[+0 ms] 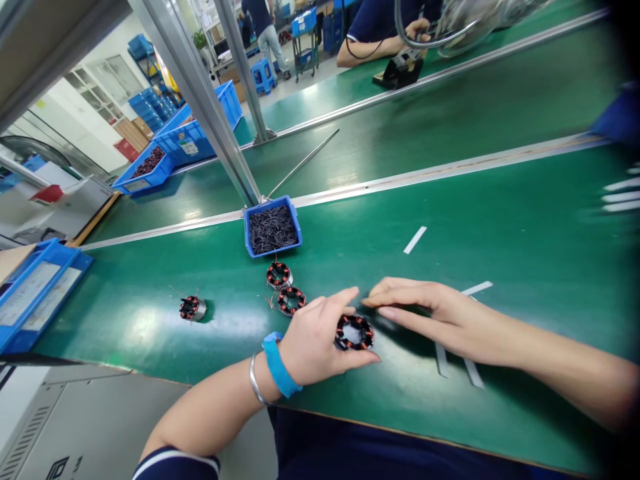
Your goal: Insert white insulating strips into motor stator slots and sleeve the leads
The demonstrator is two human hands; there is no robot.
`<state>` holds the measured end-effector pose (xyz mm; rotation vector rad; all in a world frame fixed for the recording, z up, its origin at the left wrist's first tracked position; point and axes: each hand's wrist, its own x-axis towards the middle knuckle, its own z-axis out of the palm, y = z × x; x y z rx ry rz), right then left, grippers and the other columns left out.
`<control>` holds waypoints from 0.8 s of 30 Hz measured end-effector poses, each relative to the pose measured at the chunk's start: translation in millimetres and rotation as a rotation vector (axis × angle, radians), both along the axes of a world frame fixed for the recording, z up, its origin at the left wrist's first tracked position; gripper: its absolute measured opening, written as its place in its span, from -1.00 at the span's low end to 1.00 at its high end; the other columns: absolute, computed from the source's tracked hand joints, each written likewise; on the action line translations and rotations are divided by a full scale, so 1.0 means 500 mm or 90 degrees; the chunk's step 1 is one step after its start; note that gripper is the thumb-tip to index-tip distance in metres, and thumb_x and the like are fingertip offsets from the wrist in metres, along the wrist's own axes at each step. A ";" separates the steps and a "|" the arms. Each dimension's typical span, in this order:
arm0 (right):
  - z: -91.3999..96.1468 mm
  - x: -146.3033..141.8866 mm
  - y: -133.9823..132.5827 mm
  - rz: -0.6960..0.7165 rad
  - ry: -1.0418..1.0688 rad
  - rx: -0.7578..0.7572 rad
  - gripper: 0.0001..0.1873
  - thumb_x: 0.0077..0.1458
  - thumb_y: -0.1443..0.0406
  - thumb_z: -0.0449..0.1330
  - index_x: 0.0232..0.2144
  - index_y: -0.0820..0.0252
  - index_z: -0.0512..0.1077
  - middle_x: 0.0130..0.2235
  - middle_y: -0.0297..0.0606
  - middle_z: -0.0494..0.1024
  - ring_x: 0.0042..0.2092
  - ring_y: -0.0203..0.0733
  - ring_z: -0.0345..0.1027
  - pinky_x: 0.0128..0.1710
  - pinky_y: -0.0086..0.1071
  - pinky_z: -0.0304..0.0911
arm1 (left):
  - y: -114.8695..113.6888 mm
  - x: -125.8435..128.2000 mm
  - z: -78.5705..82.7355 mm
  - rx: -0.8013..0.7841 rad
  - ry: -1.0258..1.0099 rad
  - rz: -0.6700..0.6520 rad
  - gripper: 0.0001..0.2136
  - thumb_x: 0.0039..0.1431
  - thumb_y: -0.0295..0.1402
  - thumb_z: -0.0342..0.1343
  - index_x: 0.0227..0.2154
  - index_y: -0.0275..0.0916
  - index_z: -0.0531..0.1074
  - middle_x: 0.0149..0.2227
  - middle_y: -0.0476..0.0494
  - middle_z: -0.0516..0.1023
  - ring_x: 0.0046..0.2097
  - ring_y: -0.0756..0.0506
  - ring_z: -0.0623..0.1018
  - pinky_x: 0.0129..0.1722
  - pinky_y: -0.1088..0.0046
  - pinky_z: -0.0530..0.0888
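Observation:
My left hand point(315, 340) grips a round wound stator point(354, 332), black with red-orange coils, between thumb and fingers just above the green table mat point(500, 220). A blue band and a metal bangle circle that wrist. My right hand point(425, 310) lies beside the stator with fingers stretched out flat toward it, fingertips close to my left index finger, holding nothing I can see. Two more stators point(279, 274) point(291, 300) lie just left of my hands, and a third point(193, 308) sits farther left.
A small blue bin point(273, 230) of dark thin pieces stands behind the stators. White tape strips point(415, 240) mark the mat. Larger blue bins point(195, 137) and a metal post point(210, 113) stand at the back left. Another person's arm point(380, 47) works at the far bench.

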<state>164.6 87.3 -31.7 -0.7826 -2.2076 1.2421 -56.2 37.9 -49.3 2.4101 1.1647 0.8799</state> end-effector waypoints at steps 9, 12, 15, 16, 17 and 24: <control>0.001 -0.022 -0.001 0.034 0.027 0.013 -0.82 0.17 0.27 0.14 -0.44 0.20 0.46 -0.39 -0.25 0.50 -0.37 -0.28 0.38 -0.35 -0.40 0.32 | 0.001 -0.003 -0.004 -0.029 -0.019 -0.008 -0.20 0.03 0.08 0.24 0.21 -0.26 0.13 -0.14 -0.24 0.61 -0.11 -0.21 0.62 -0.11 0.20 0.61; -0.009 -0.024 -0.005 0.012 0.044 0.002 -0.81 0.12 0.27 0.17 -0.51 0.17 0.37 -0.47 -0.31 0.46 -0.43 -0.30 0.32 -0.42 -0.43 0.29 | 0.002 -0.003 -0.007 -0.034 -0.018 -0.012 -0.23 0.06 0.04 0.23 0.22 -0.27 0.12 -0.12 -0.26 0.61 -0.08 -0.21 0.62 -0.08 0.19 0.60; -0.021 -0.024 -0.017 -0.044 0.076 0.017 -0.79 0.13 0.25 0.18 -0.52 0.15 0.35 -0.49 -0.32 0.46 -0.45 -0.30 0.34 -0.41 -0.42 0.32 | 0.003 -0.002 -0.009 -0.032 -0.016 -0.012 -0.24 0.07 0.03 0.23 0.21 -0.27 0.12 -0.13 -0.26 0.61 -0.08 -0.22 0.62 -0.06 0.17 0.58; -0.025 -0.023 -0.023 -0.065 0.090 0.042 -0.80 0.14 0.27 0.18 -0.52 0.15 0.35 -0.49 -0.31 0.48 -0.44 -0.30 0.37 -0.41 -0.43 0.34 | 0.003 -0.002 -0.009 -0.031 -0.016 -0.012 -0.25 0.07 0.03 0.22 0.21 -0.27 0.12 -0.13 -0.25 0.61 -0.08 -0.22 0.62 -0.06 0.17 0.58; -0.028 -0.022 -0.030 -0.079 0.102 0.079 -0.83 0.15 0.29 0.18 -0.50 0.15 0.37 -0.47 -0.30 0.51 -0.44 -0.30 0.40 -0.40 -0.44 0.35 | 0.002 -0.002 -0.010 -0.029 -0.017 -0.013 -0.25 0.07 0.03 0.22 0.21 -0.27 0.12 -0.13 -0.25 0.61 -0.09 -0.22 0.62 -0.06 0.18 0.58; -0.023 -0.028 -0.062 -0.095 0.050 0.272 -0.85 0.18 0.39 0.12 -0.40 0.11 0.44 -0.44 -0.30 0.59 -0.44 -0.28 0.48 -0.44 -0.45 0.36 | 0.000 0.001 -0.007 -0.007 -0.021 -0.008 -0.28 0.11 0.02 0.19 0.20 -0.30 0.13 -0.14 -0.25 0.61 -0.12 -0.20 0.63 -0.08 0.21 0.59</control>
